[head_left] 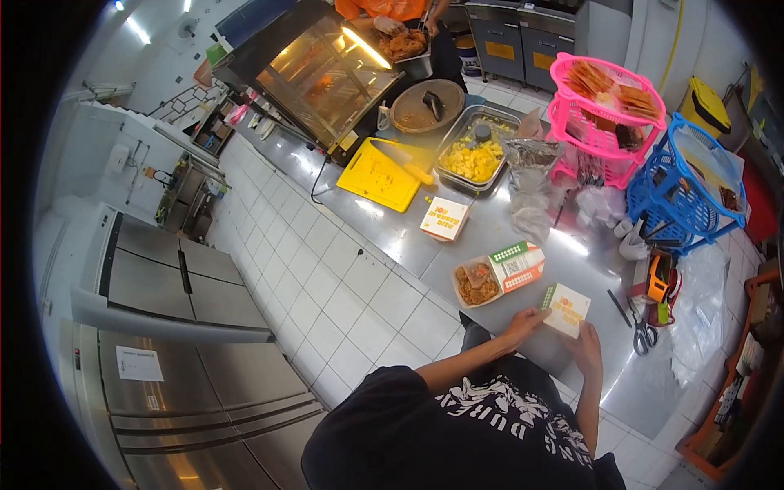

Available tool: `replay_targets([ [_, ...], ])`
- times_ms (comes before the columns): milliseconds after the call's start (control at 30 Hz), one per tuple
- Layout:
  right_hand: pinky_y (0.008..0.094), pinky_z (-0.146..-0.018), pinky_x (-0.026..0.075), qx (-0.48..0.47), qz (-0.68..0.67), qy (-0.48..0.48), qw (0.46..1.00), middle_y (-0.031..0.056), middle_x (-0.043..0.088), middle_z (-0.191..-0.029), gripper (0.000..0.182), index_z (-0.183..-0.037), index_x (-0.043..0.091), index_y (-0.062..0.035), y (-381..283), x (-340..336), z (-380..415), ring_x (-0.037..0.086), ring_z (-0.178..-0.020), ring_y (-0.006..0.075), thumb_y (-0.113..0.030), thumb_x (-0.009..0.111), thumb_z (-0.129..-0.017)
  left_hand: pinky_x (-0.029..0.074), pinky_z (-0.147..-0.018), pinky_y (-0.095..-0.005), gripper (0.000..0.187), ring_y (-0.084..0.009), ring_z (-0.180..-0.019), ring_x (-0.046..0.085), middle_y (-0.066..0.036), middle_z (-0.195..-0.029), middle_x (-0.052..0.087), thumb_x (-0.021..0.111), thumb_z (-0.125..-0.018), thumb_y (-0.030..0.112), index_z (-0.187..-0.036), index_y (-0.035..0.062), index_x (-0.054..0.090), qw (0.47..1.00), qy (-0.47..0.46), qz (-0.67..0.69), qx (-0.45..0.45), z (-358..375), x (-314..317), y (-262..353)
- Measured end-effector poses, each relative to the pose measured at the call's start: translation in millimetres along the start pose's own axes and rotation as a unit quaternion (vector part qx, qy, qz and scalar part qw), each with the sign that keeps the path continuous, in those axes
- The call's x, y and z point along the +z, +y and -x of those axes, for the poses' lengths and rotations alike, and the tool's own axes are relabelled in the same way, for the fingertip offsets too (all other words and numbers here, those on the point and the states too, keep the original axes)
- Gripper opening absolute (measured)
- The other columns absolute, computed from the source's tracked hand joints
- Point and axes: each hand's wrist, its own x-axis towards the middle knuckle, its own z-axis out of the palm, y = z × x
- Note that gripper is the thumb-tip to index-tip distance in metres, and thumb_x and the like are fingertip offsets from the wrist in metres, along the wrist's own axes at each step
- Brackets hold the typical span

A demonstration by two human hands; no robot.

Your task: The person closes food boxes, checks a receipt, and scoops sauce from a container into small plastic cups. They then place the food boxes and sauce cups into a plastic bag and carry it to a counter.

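Observation:
A small white takeaway food box with orange lettering on its lid is held over the metal counter's near edge. My left hand grips its left side, fingers closed at the edge. On the opposite side, my right hand holds the box's lower right corner. Just beyond it lies an open takeaway box with green and orange panels, and browned food fills its tray. Another closed box with the same lettering stands farther up the counter.
Beyond are a yellow cutting board, a steel pan of yellow pieces and a heated display cabinet. Pink baskets, blue baskets and scissors are rightward. Another person handles fried food at the back.

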Motion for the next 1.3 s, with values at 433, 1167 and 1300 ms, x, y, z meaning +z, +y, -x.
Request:
replay_targets([
  [433, 0.0405, -0.085, 0.049, -0.048, 0.072, 0.033, 0.996, 0.0117, 0.057, -0.122, 0.04, -0.134, 0.035, -0.0154, -1, 7, 0, 0.06, -0.105, 0.0248, -0.028, 0.052, -0.1, 0.046, -0.077, -0.027, 0.047, -0.0108, -0.084, 0.056, -0.004, -0.093, 0.064, 0.057, -0.096, 0.045, -0.106, -0.0005, 0.063, 0.974, -0.063, -0.209, 0.065, 15, -10, 35],
  [1167, 0.0441, -0.091, 0.046, -0.01, -0.05, 0.085, 0.995, 0.0094, 0.06, -0.117, 0.033, -0.124, 0.041, -0.0144, -12, 14, 3, 0.06, -0.1, 0.0253, -0.031, 0.056, -0.099, 0.046, -0.09, -0.0291, 0.039, -0.0147, -0.098, 0.06, -0.011, -0.108, 0.066, 0.062, -0.095, 0.03, -0.116, -0.0033, 0.06, 0.983, -0.067, -0.134, 0.103, -4, -7, 19],
  [1300, 0.0445, -0.093, 0.046, -0.012, -0.042, 0.072, 0.996, 0.0095, 0.059, -0.119, 0.037, -0.126, 0.04, -0.0134, -11, 9, -1, 0.06, -0.105, 0.027, -0.033, 0.056, -0.098, 0.047, -0.088, -0.0293, 0.04, -0.015, -0.098, 0.06, -0.012, -0.107, 0.066, 0.062, -0.094, 0.03, -0.117, -0.0036, 0.06, 0.97, -0.053, -0.198, 0.13, 0, -6, 30],
])
